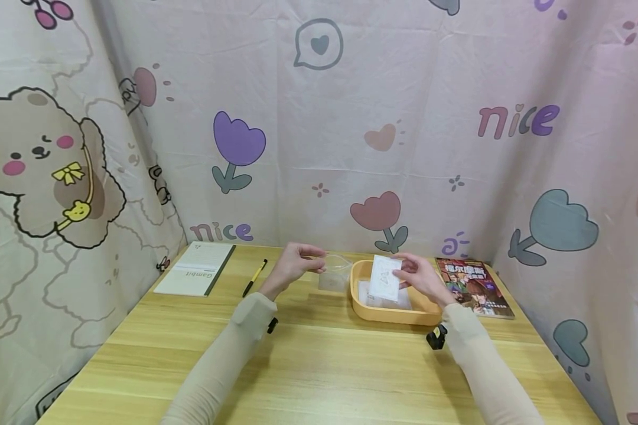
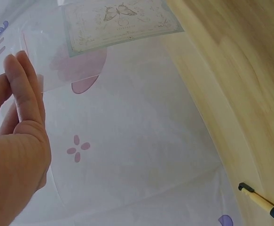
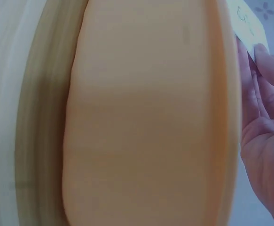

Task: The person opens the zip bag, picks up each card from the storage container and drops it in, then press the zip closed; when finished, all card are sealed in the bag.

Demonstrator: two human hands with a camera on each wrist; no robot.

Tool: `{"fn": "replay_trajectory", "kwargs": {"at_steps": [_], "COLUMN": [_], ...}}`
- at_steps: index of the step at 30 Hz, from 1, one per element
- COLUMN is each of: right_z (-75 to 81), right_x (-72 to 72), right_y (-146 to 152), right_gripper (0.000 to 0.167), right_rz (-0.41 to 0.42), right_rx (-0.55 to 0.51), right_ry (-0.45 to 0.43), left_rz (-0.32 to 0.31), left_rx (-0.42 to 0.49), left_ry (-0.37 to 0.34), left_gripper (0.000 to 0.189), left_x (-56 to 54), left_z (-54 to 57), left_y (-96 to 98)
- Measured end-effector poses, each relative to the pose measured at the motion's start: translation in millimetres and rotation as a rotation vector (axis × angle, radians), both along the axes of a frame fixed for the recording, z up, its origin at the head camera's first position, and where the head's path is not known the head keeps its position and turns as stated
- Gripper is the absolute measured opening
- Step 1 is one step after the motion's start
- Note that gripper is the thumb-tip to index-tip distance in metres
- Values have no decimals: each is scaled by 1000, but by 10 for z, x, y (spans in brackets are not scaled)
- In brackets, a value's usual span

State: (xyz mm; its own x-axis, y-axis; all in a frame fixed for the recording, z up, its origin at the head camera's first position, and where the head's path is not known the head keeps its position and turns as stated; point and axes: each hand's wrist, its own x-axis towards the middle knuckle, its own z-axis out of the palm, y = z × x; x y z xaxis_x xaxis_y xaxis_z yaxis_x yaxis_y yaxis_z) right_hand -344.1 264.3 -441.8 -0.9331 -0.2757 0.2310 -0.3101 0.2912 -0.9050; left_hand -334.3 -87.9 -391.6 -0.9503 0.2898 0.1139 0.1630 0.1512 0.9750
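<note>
My left hand [image 1: 299, 264] pinches the edge of a clear plastic bag [image 1: 334, 280], left of an orange tray [image 1: 396, 316]. In the left wrist view, the see-through bag [image 2: 50, 70] spreads from the fingertips. A card with a butterfly print [image 2: 122, 23] appears near it; I cannot tell whether it lies inside the bag. My right hand [image 1: 422, 277] holds a white printed card [image 1: 385, 277] between thumb and fingers, above the tray. Flat, pale pieces [image 1: 369, 295] lie in the tray. In the right wrist view, the tray wall [image 3: 141, 113] fills most of the picture.
A notebook [image 1: 191, 271] lies at the back left of the wooden table [image 1: 324, 366], with a yellow and black pen [image 1: 255, 277] beside it. An illustrated book [image 1: 475, 289] lies right of the tray. A patterned curtain [image 1: 319, 130] hangs behind the table.
</note>
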Motion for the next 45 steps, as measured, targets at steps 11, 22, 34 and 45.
{"fn": "replay_trajectory", "kwargs": {"at_steps": [11,22,34,45], "right_z": [383,280,396,622], "right_x": [230,147,206,303], "right_y": [-260,-467,-801,-1039], "right_gripper": [41,46,43,43], "right_rz": [-59,-134,-134,-89], "right_rx": [-89,-376,-491,-435], "right_ry": [72,192,318,358], "left_rz": [1,-6,7,-4], "left_rx": [21,44,23,18], "left_ry": [0,11,2,3], "left_gripper": [25,26,25,25], "left_x": [-15,-4,-10,-2], "left_z": [-31,-27,-34,2], "left_y": [-1,7,9,30]}}
